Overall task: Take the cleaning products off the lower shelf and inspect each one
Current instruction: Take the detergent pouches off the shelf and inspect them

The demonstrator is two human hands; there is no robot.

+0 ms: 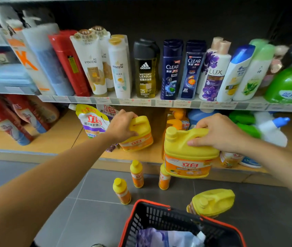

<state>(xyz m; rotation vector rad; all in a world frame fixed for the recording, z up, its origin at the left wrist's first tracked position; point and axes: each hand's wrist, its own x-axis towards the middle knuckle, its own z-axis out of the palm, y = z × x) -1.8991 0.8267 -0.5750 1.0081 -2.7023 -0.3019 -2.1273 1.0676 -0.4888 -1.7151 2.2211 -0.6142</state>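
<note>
Your right hand (218, 132) holds a yellow jug (189, 152) upright by its handle, just off the lower shelf (52, 138)'s front edge. Your left hand (122, 127) grips a second jug (138, 134), tilted on that shelf. Below the shelf stand three small orange bottles (137, 174), with a third jug (213, 202) tipped over.

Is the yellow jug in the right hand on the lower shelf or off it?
Off it. The right hand grips the yellow jug by its handle; its base hangs beyond the lower shelf, over the floor.

Left hand (122, 126) gripping shelf jug (139, 139), right hand (219, 133) gripping nearer jug (188, 155)
</note>
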